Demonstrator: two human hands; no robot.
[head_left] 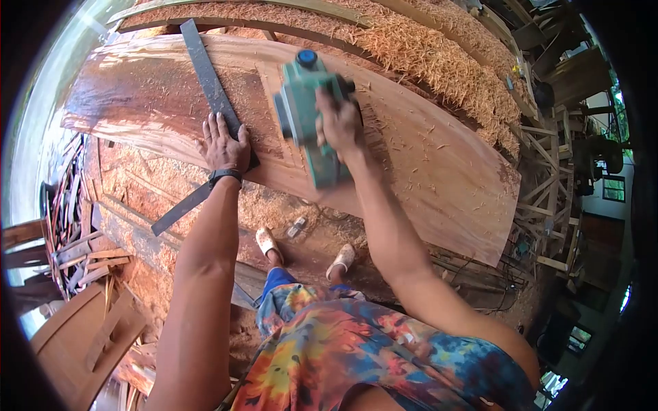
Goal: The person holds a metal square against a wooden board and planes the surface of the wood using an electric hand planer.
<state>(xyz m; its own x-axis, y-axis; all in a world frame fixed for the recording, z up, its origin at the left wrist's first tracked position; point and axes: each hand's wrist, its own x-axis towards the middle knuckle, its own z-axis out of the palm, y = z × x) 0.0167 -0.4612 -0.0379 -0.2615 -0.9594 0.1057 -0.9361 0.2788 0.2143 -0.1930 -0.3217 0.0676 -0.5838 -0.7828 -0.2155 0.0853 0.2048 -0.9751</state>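
Note:
My right hand (340, 125) is wrapped round the handle of a green electric planer (317, 89), which is blurred and lies over the middle of a wide wooden plank (439, 178). To its left, my left hand (225, 147) lies flat with fingers spread, on the edge of a dark metal carpenter's square (205, 72). One arm of the square runs across the plank; the other passes under my wrist and sticks out past the near edge. The plank is dark and rough on the left, with a paler, reddish surface on the right. Small shavings dot it.
Heaped shavings (439, 55) lie along the plank's far side, among long timbers. Shavings also cover the ground near my feet (269, 243). Scrap wood (89, 257) is piled at the left. A wooden frame (548, 185) stands at the right.

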